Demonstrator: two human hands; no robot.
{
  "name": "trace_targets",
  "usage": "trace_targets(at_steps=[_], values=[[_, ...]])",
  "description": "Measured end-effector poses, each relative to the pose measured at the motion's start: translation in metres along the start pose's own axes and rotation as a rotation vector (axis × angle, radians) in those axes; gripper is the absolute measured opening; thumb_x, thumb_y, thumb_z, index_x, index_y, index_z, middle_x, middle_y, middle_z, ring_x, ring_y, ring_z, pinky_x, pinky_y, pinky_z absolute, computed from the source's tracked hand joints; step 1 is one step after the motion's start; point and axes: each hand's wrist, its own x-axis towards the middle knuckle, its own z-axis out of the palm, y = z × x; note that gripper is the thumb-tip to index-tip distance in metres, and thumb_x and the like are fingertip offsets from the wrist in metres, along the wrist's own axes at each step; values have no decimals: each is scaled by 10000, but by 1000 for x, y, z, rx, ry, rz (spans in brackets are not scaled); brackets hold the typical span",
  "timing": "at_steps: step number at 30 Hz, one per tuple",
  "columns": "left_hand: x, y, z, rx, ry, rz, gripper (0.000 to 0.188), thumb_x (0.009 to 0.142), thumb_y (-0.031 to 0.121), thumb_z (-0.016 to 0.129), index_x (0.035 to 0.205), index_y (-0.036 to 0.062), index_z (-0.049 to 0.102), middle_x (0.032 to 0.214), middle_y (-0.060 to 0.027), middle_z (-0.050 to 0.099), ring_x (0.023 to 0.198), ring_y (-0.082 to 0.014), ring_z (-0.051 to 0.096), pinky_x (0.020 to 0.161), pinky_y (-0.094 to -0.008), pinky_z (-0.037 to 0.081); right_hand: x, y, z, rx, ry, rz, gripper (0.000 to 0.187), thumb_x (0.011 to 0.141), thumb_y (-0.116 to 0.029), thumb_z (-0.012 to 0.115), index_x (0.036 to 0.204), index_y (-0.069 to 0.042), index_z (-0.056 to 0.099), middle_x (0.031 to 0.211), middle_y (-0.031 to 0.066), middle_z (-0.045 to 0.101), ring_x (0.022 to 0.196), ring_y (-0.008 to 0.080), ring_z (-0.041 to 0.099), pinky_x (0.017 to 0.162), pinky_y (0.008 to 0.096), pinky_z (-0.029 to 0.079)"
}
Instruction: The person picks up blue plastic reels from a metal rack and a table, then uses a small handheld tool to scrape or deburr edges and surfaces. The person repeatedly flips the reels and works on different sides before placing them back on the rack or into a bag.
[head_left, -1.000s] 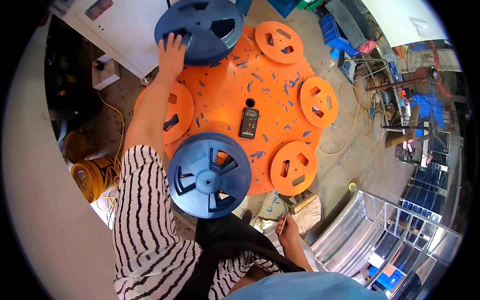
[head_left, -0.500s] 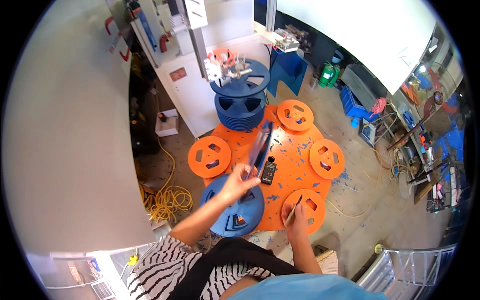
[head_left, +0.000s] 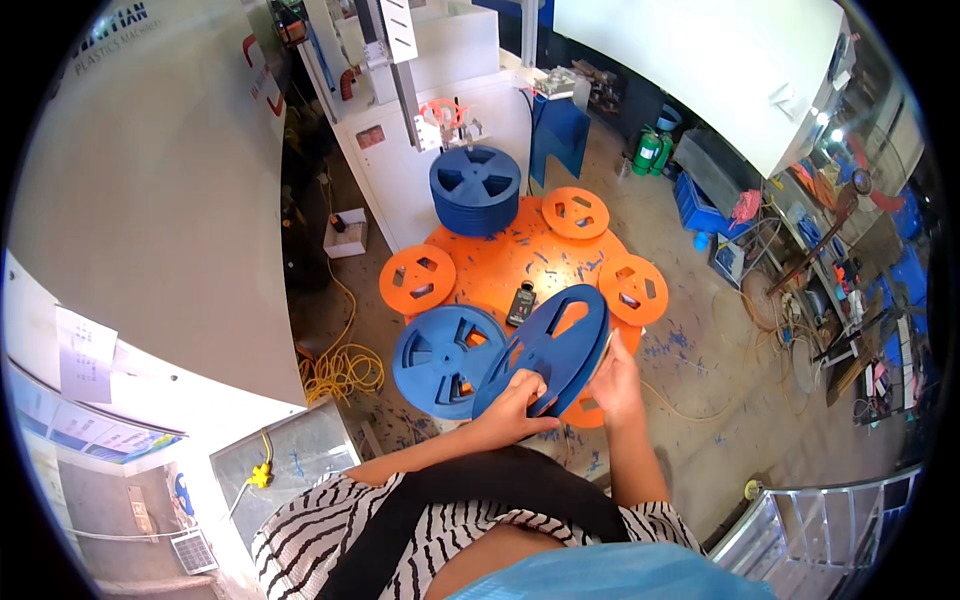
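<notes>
A blue plastic reel [head_left: 548, 345] is held tilted in front of me. My left hand [head_left: 508, 412] is closed on its near left side, the fingers gripping by an opening in the flange. At the reel's right rim is my right hand [head_left: 617, 383], curled round a knife; only a pale sliver of the handle shows and the blade is hidden. Beside the held reel, another blue reel [head_left: 425, 355] lies flat at the table's near left, over an orange disc. The round orange table [head_left: 490, 262] carries scattered blue plastic shavings and a small black device [head_left: 521, 303].
Orange slotted discs [head_left: 417, 279] ring the table. At its far side stands a stack of blue reels [head_left: 476, 190] beneath a machine arm [head_left: 405, 90]. A yellow hose [head_left: 345, 372] coils on the floor at left; a blue crate [head_left: 700, 205] stands at far right.
The reel has come nearer and to the right, and turned to show its broad face. My right hand has risen with the knife to its rim. The machine arm no longer holds a reel above the stack.
</notes>
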Motion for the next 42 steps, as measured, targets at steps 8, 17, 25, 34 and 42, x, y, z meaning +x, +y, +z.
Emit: trace_targets(at_steps=[8, 17, 25, 34, 42], values=[[-1, 27, -4, -61, -257, 234, 383, 755, 219, 763, 953, 71, 471, 1074, -114, 453, 1020, -247, 452, 829, -326, 409, -29, -43, 16, 30, -249, -160, 349, 1012, -305, 373, 1137, -15, 523, 1111, 113, 561, 1063, 261, 519, 1009, 418, 387], [54, -26, -44, -258, -315, 193, 795, 842, 400, 657, 1455, 80, 263, 1425, -174, 362, 1333, -316, 328, 1113, -395, 213, -78, -56, 118, -165, -392, -285, 213, 978, -277, 421, 900, -101, 510, 939, 24, 482, 896, 164, 467, 927, 338, 388], [54, -15, -39, -605, -326, 233, 1194, 711, 183, 822, 1514, 207, -62, 1255, -133, 485, 1156, -255, 505, 1039, -417, 345, -36, -25, 140, -190, -595, -218, 222, 960, -240, 513, 888, -34, 556, 1089, 153, 606, 1023, 253, 595, 890, 365, 494], [38, -32, -61, -942, -255, 28, 753, 837, 485, 654, 1327, -27, 402, 1154, -169, 583, 1105, -258, 581, 950, -359, 488, -87, 4, 82, -1227, 111, -402, 187, 913, -283, 567, 859, -105, 580, 749, 28, 538, 686, 163, 528, 647, 312, 438], [39, -34, -72, -1112, -399, 127, 533, 915, 218, 581, 1352, -24, 397, 1344, -193, 475, 1169, -274, 544, 956, -404, 503, -92, 50, 93, -2040, 69, -743, 191, 826, -293, 651, 771, -115, 610, 604, 41, 579, 569, 240, 593, 512, 341, 432]])
